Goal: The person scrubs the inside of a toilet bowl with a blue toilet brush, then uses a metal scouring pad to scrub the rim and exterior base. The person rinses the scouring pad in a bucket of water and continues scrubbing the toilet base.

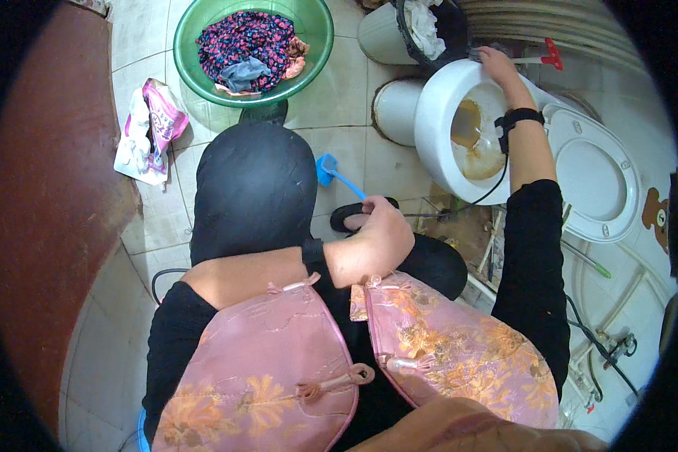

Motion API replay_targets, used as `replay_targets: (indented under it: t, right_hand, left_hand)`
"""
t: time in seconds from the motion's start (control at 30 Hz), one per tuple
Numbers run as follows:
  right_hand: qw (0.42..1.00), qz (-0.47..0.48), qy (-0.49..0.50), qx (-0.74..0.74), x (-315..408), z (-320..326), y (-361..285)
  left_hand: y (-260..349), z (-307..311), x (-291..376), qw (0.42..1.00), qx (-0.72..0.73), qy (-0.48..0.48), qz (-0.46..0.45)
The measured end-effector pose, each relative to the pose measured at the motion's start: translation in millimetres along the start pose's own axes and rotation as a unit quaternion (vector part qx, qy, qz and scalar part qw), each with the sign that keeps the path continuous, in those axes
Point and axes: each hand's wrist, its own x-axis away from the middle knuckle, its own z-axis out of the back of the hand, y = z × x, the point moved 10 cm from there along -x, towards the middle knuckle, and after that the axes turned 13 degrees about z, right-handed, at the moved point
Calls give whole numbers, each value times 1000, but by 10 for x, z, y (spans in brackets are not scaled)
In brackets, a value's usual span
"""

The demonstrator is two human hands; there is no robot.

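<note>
My left hand (pixel 377 219) grips the handle of a small blue plastic brush (pixel 327 168), its head pointing away from me, above the tiled floor. My right hand (pixel 498 66) reaches across the white toilet bowl (pixel 434 135) to its far rim. At its fingertips is a small grey tuft that looks like a wire scourer (pixel 477 53), partly hidden by the fingers. The bowl has brown stains and murky water inside. Its seat and lid (pixel 590 169) are swung back to the right. Both wrists wear black straps.
A green basin (pixel 322 68) holds dark patterned clothes (pixel 243 48). A pink and white plastic pouch (pixel 164 118) lies at left. Beyond the toilet stand a black-lined waste bin (pixel 404 34) and a red-ended white tool (pixel 552 55). Pipes (pixel 633 299) run along the right wall.
</note>
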Motion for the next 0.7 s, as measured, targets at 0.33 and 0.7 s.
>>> replay_targets:
  t: [0.33, 0.7]
  right_hand:
    - [953, 209, -13, 221, 828, -99, -2389]
    - [890, 345, -4, 298, 1789, -599, -2960]
  left_hand:
    - [-136, -20, 4, 999, 16, -31, 8]
    - [-55, -64, -109, 1000, 14, -4, 8]
